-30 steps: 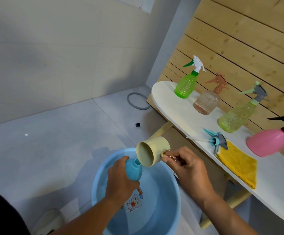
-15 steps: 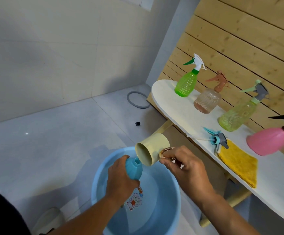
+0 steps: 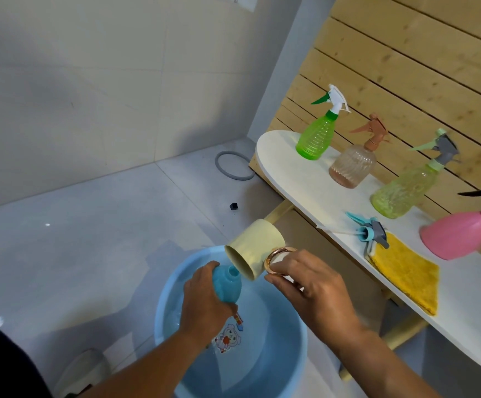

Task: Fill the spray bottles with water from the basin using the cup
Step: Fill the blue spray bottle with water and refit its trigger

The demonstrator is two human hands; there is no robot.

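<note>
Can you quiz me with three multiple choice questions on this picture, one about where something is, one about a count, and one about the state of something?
1. Where does the yellow cloth lie?
A. On the white shelf
B. In the blue basin
C. On the floor

2. How many spray bottles stand on the shelf with their heads on?
A. Two
B. Four
C. Six

3. How is the yellow cup held?
A. Upright on the shelf
B. Upside down in the basin
C. Tipped, mouth at the neck of the blue bottle

Answers:
1. A, the cloth lies flat on the shelf under the loose spray head.
2. B, green, brownish, pale green and pink bottles stand along the wall.
3. C, the right hand tilts the cup by its ring handle while the left hand grips the bottle over the basin.
</note>
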